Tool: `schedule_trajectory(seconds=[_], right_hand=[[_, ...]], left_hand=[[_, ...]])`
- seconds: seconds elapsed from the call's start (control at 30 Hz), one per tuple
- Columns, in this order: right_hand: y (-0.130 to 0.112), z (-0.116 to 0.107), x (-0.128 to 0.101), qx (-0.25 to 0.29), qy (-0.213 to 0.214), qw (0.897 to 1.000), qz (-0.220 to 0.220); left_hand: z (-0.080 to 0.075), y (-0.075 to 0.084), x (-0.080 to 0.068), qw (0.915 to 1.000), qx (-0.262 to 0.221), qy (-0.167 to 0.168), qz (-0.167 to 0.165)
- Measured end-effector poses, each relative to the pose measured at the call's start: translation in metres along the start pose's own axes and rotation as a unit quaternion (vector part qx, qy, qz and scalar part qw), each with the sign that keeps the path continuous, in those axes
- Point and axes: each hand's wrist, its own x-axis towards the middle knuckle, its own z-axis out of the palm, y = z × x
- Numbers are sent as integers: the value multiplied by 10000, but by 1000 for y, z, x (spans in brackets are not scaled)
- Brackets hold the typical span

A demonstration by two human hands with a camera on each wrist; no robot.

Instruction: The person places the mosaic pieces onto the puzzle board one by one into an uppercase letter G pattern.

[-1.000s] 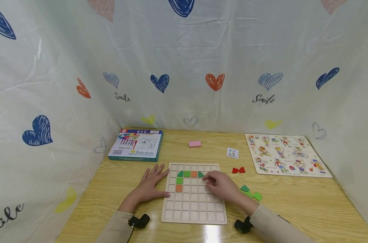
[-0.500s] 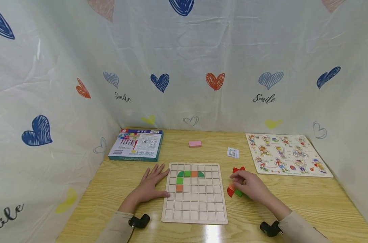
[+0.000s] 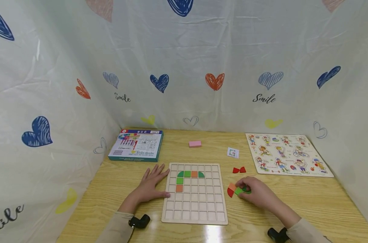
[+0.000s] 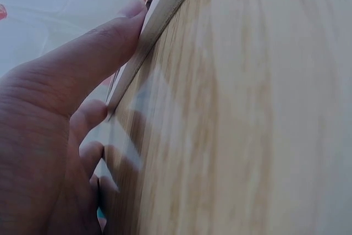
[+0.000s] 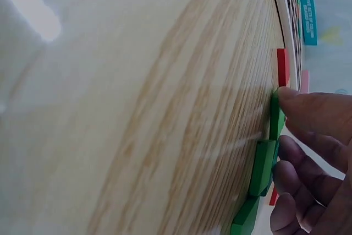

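One light-green square tile (image 3: 238, 191) meets the right hand's (image 3: 258, 192) thumb; the other fingers bend close about it, and whether they pinch cannot be told. The tile, without a long axis, lies left of that palm, well in from the tabletop's (image 3: 247, 221) right edge, just beside an orange square tile (image 3: 232, 186). Farther left is the grid board (image 3: 194, 206), its left edge touched by the more distant left hand (image 3: 149, 185), fingers spread.

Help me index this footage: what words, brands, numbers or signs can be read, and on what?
"Smile": white heart-printed sheet, twice whole, once cut off at left.
"FIVE SETS OF COLUMN": flat white-and-teal box; other print too blurred.
Pale rectangular picture board, small white card: any lettering too small to read.
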Motion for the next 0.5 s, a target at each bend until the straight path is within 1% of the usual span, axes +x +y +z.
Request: schedule_trajectory(seconds=[0.13, 0.27, 0.5], right_hand=[[-4, 0, 0, -78, -36, 10000, 6], [-6, -1, 0, -16, -53, 10000, -10], [-3, 2, 0, 45, -10, 9999, 117]], left_hand=[[0, 0, 0, 10000, -19, 33, 37], [0, 2, -1, 10000, -33, 50, 32], [-1, 1, -1, 10000, -31, 11, 5]])
